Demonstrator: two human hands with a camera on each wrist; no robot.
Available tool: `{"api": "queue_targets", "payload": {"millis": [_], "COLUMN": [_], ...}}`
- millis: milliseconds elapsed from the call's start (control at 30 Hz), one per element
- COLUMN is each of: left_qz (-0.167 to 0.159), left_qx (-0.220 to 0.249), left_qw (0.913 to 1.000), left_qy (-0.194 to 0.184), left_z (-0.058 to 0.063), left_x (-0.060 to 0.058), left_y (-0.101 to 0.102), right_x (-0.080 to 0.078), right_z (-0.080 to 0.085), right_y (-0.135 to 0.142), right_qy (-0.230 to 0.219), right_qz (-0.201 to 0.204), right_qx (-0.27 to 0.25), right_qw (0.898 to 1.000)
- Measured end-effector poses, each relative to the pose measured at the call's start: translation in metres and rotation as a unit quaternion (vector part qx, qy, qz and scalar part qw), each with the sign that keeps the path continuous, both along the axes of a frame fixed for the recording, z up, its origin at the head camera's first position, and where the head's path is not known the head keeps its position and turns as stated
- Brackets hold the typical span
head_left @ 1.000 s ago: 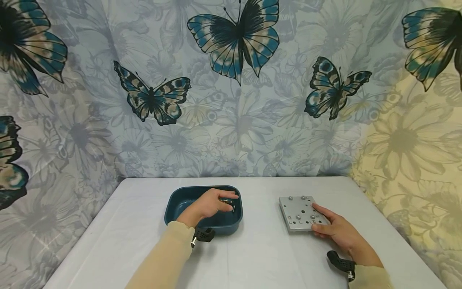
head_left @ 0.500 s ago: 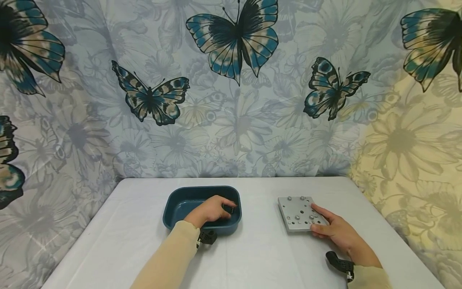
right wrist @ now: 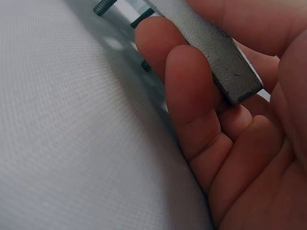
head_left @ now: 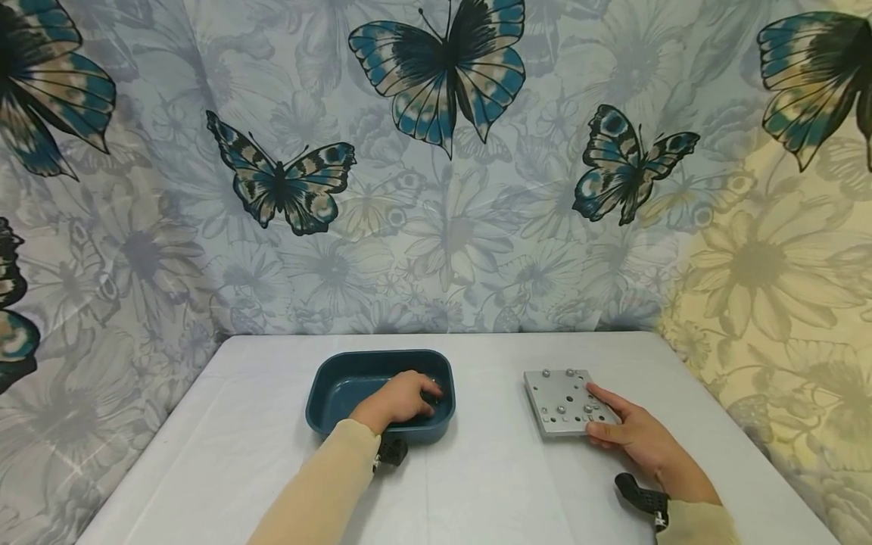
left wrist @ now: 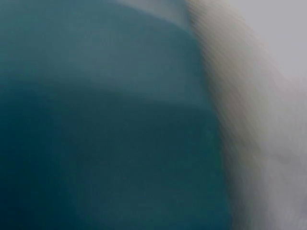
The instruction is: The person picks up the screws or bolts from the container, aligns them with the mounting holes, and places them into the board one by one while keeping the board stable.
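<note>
Apparently the step in hand is a reach into the blue tray (head_left: 425,434) with one hand while the other steadies the metal plate (head_left: 555,391), which lies at 3 o'clock from that tray across the white cloth (head_left: 487,484). The left hand (head_left: 402,397) crosses the rim at about 6 o'clock, its fingers pointing toward the 3 o'clock wall, down inside the tray. As I judge it, the next move calls for a careful fingertip pinch among whatever lies there, with the plate kept level and quiet meanwhile; a hurried pinch could well lose something small. Forefinger and thumb of that hand are bent and look somewhat apart, yet their tips are too hidden to show whether anything sits between them, and the left wrist view is only a blur of tray wall and sleeve, so I cannot tell if it has hold of anything. More plainly, the right hand (head_left: 630,431) is closed round the plate's edge between 2 and 5 o'clock, forefinger along the side and thumb at the near corner. The right wrist view shows other fingers curled beneath, the plate's end lying between them and the thumb side. Round-headed screws (head_left: 546,373) stand on its top, two of them toward 11 and 12 o'clock, and threaded ends (right wrist: 104,6) poke out underneath, close over the cloth.
</note>
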State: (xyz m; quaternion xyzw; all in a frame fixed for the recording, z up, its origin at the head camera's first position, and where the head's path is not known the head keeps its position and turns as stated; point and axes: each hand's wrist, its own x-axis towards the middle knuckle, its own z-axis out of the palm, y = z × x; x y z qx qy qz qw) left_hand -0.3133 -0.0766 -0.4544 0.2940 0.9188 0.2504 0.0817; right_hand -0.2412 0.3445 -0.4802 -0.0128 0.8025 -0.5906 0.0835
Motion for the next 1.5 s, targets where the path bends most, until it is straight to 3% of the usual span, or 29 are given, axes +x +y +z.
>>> {"api": "queue_targets", "payload": {"millis": [333, 533, 667, 800, 900, 967, 1067, 1133, 1200, 1300, 1333, 1367, 1433, 1500], "left_qz": [-0.024, -0.015, -0.001, 0.036, 0.066, 0.081, 0.098, 0.103, 0.114, 0.125, 0.129, 0.133, 0.138, 0.140], "left_qx": [-0.046, -0.060, -0.031, 0.039, 0.111, 0.165, 0.252, 0.329, 0.411, 0.520, 0.544, 0.562, 0.584, 0.592], "left_qw": [0.9958, 0.9943, 0.9972, 0.9984, 0.9911, 0.9801, 0.9522, 0.9190, 0.8716, 0.7868, 0.7625, 0.7437, 0.7184, 0.7076], "left_qy": [0.075, 0.087, 0.068, 0.021, -0.033, -0.076, -0.143, -0.192, -0.242, -0.308, -0.325, -0.337, -0.352, -0.359], "left_z": [0.001, -0.001, -0.002, 0.000, 0.003, 0.007, 0.015, 0.021, 0.027, 0.035, 0.037, 0.039, 0.043, 0.047], "left_x": [-0.001, -0.003, -0.003, -0.002, 0.000, 0.001, 0.005, 0.008, 0.010, 0.012, 0.013, 0.013, 0.015, 0.017], "left_y": [0.002, 0.002, 0.001, -0.002, -0.004, -0.005, -0.005, -0.003, -0.001, 0.005, 0.007, 0.010, 0.017, 0.026], "right_x": [0.000, 0.000, 0.000, -0.001, -0.001, -0.001, 0.000, 0.000, 0.001, 0.001, 0.001, 0.002, 0.002, 0.002], "right_z": [0.002, 0.001, 0.000, -0.001, -0.001, -0.002, -0.002, -0.001, -0.001, 0.000, 0.001, 0.001, 0.001, 0.002], "right_y": [0.000, -0.001, -0.001, -0.001, -0.001, 0.000, 0.000, -0.001, -0.001, -0.002, -0.002, -0.002, -0.002, -0.002], "right_qy": [-0.005, -0.002, -0.001, -0.002, -0.002, -0.004, -0.002, -0.002, -0.001, -0.003, -0.003, -0.003, -0.002, -0.001], "right_qz": [0.001, -0.001, -0.005, -0.005, -0.004, -0.004, -0.004, -0.006, -0.007, -0.007, -0.007, -0.007, -0.007, -0.006], "right_qx": [-0.012, -0.012, -0.008, -0.007, -0.009, -0.011, -0.006, -0.002, 0.002, 0.003, 0.003, 0.003, 0.004, 0.007], "right_qw": [1.000, 1.000, 1.000, 1.000, 1.000, 1.000, 1.000, 1.000, 1.000, 1.000, 1.000, 1.000, 1.000, 1.000]}}
